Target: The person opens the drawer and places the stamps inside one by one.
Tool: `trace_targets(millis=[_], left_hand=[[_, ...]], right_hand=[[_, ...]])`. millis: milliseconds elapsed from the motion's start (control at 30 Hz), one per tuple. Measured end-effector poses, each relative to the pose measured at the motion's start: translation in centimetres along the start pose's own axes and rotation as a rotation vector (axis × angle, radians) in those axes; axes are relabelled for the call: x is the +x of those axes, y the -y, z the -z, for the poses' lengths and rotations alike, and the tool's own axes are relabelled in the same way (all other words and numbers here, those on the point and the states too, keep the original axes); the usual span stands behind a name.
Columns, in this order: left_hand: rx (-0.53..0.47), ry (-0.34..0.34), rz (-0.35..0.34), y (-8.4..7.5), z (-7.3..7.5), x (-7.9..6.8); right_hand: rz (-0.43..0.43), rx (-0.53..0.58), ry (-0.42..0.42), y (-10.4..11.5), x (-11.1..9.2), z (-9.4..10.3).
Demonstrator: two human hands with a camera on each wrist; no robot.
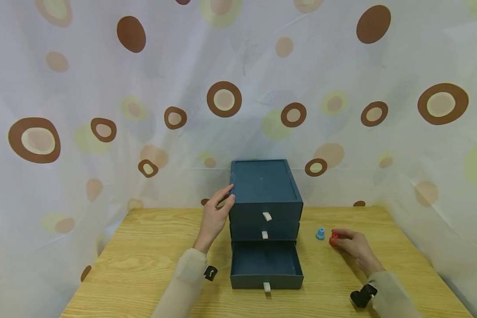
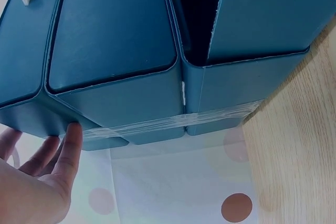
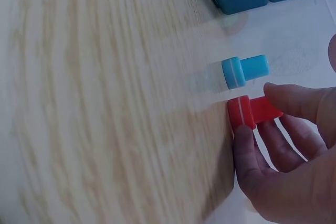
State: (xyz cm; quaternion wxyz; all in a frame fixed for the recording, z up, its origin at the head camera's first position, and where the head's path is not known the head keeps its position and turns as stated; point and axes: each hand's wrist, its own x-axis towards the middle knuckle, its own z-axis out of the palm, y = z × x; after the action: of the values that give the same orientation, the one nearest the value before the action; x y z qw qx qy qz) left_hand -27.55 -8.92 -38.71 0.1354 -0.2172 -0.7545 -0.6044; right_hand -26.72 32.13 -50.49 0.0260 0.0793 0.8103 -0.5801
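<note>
A dark blue drawer unit (image 1: pixel 262 181) with three drawers stands on the table, its bottom drawer (image 1: pixel 267 282) pulled out with a bare floor inside. My left hand (image 1: pixel 216 214) rests against the unit's upper left side, fingers fairly straight; in the left wrist view the fingertips (image 2: pixel 73 129) touch the side wall. To the right of the unit, my right hand (image 1: pixel 355 245) pinches a small red stepped peg (image 3: pixel 242 113) between thumb and fingers. Its wide base is at the tabletop. Just left of it stands a similar light blue peg (image 1: pixel 320 234), apart from the hand.
The wooden table (image 1: pixel 151 265) reaches back to a spotted curtain (image 1: pixel 254 88). White pull tabs stick out from the drawer fronts, and the lowest tab (image 1: pixel 266 287) points toward me. Clear tape (image 2: pixel 157 125) runs along the unit's side.
</note>
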Motion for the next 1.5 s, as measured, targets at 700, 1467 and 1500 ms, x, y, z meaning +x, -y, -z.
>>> trace_targets(millis=[700, 1467, 1500], left_hand=[[-0.011, 0.008, -0.003, 0.1, 0.1, 0.0], [0.009, -0.010, -0.018, -0.1, 0.1, 0.0], [0.011, -0.009, -0.018, -0.2, 0.1, 0.0]], right_hand=[[0.001, 0.027, -0.006, -0.3, -0.6, 0.2], [0.153, -0.049, -0.038, 2.1, -1.4, -0.6], [0.149, -0.046, -0.041, 2.2, -1.4, -0.7]])
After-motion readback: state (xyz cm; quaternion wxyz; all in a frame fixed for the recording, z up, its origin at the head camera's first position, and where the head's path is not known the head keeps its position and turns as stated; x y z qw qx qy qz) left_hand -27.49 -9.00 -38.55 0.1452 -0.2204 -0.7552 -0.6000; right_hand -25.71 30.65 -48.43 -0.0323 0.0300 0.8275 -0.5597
